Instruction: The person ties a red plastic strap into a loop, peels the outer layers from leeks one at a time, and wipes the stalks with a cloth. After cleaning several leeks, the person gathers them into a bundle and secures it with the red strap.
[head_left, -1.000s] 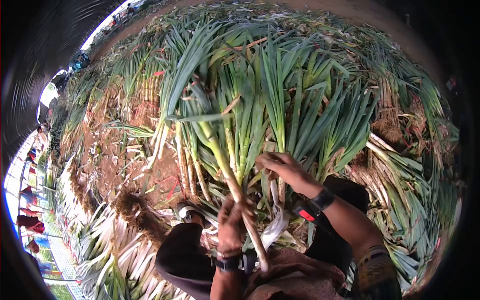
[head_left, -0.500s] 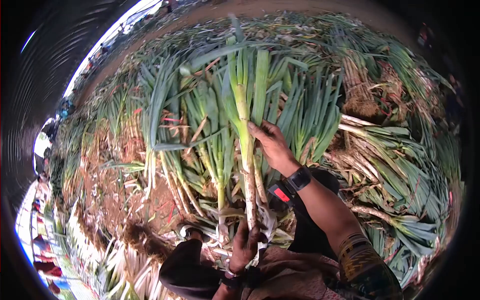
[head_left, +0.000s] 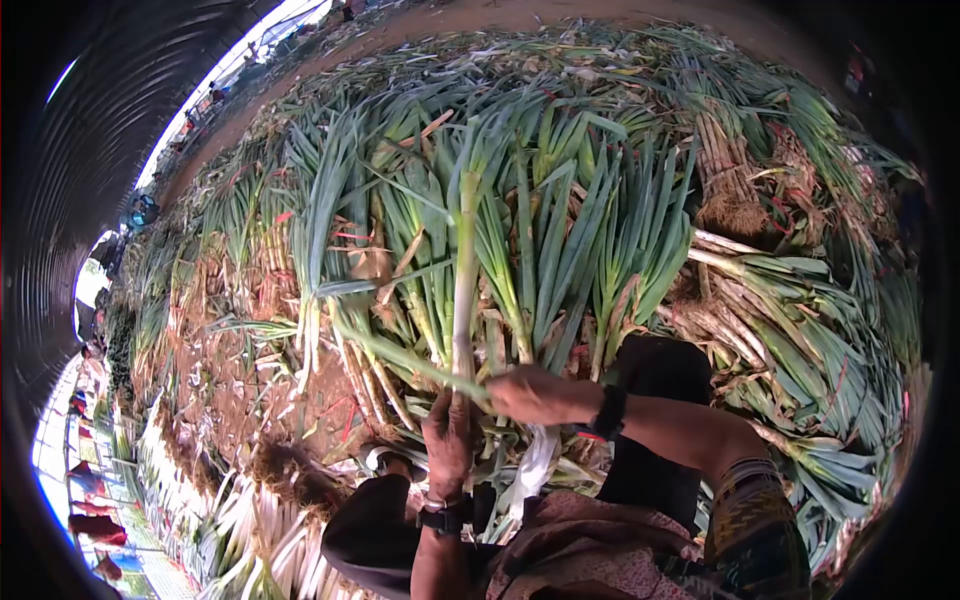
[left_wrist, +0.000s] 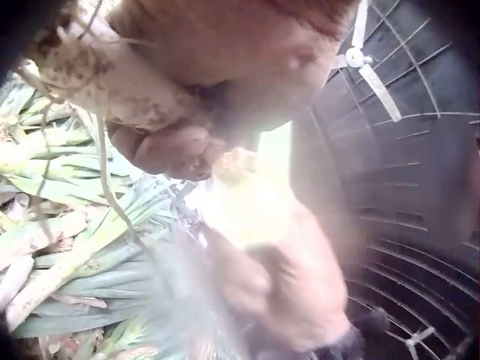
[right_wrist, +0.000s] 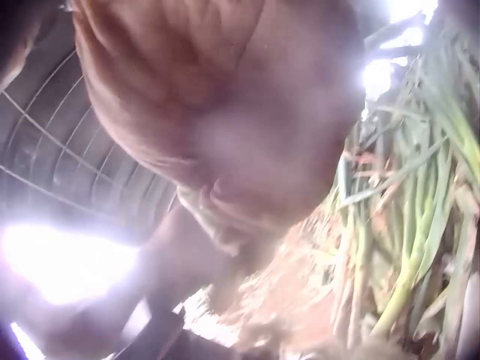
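In the head view my left hand (head_left: pixel 447 440) grips a leek (head_left: pixel 464 270) low on its pale stalk, the green top pointing away from me. The left wrist view shows the left hand's fingers (left_wrist: pixel 169 150) curled round the soiled white shank near stringy roots. My right hand (head_left: pixel 535 395) is just right of the stalk and pinches a long green leaf strip (head_left: pixel 400 355), which slants across to the upper left, its far part blurred. Most of the right wrist view is filled by the right palm (right_wrist: pixel 225 97), so its fingertips are hidden there.
Untrimmed leeks (head_left: pixel 600 240) lie in a row ahead. Pale cleaned leeks (head_left: pixel 270 530) are heaped at the lower left, more leeks (head_left: pixel 760 330) at the right. Bare soil (head_left: pixel 240 385) shows at the left. A whitish plastic strip (head_left: pixel 530 465) hangs near my knees.
The leek swung upright and moved slightly left. My right hand went from its upper stalk down beside my left hand, and a leaf strip now trails from it.
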